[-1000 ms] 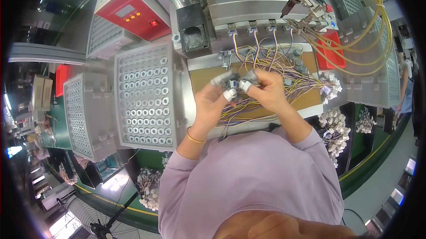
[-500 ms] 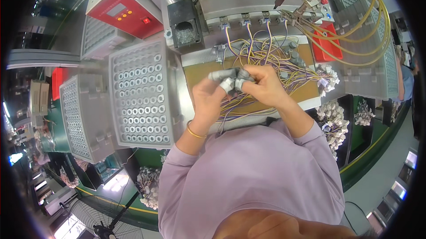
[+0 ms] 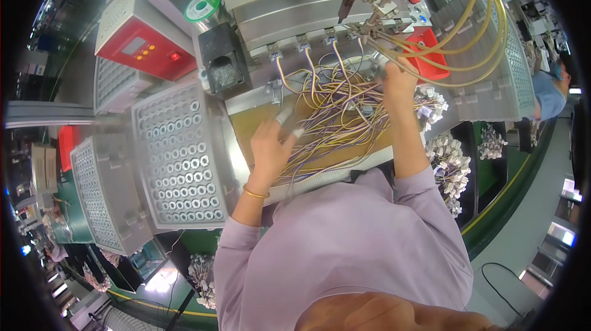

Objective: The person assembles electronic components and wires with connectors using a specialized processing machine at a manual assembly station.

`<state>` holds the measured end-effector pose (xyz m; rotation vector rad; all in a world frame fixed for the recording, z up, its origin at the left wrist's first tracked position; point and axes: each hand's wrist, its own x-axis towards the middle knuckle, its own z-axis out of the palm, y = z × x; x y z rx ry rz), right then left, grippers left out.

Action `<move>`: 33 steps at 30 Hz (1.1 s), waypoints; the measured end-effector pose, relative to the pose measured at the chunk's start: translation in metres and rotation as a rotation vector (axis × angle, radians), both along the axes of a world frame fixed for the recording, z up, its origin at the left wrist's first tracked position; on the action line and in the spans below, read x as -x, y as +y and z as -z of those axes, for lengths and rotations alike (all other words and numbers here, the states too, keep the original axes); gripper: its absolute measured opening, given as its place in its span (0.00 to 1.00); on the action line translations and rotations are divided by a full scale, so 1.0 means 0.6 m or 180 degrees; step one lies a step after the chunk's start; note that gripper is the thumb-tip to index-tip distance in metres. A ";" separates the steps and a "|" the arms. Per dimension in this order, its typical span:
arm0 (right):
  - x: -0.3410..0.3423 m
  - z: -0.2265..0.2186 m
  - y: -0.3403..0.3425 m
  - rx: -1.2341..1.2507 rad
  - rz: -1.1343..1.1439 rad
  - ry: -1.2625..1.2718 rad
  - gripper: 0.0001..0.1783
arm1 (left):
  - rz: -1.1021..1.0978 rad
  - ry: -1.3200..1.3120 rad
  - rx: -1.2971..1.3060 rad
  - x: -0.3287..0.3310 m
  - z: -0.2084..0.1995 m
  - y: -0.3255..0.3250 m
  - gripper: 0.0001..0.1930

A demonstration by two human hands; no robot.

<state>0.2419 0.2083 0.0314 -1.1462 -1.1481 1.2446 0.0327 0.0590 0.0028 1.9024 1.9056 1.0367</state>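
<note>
My left hand is over the left part of the brown work mat, fingers apart, white covers on some fingertips. Beneath and beside it spreads a bundle of yellow, purple and white wires. My right hand reaches to the far right of the mat, beside small grey parts. Its fingers are curled in, and their tips are hard to make out, as is anything between them. Along the metal fixture, several wires hang from small connectors.
Left of the mat stands a tray of ring-shaped parts. Behind are a red-fronted control box, a solder spool and a black holder. Yellow tubes loop above a red bin. White connector bundles hang at right.
My hands have moved apart from where they met over the mat. The left is now lower and to the left; the right has gone to the far right. The whole view has shifted.
</note>
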 end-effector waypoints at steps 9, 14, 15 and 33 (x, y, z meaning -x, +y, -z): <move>-0.014 0.044 0.067 0.0044 0.0590 0.0905 0.05 | 0.0044 -0.3037 0.1229 0.034 0.008 -0.005 0.11; 0.008 0.031 0.073 0.0041 0.0614 0.1255 0.07 | 0.0725 -0.2449 0.1276 0.069 -0.003 -0.025 0.10; 0.013 0.032 0.083 -0.0010 0.0689 0.1176 0.08 | 0.0723 -0.2447 0.1289 0.069 -0.022 -0.022 0.10; 0.172 -0.039 -0.151 -0.3425 -0.2267 -0.1407 0.14 | -0.0033 -0.3902 0.0756 0.122 -0.081 -0.064 0.15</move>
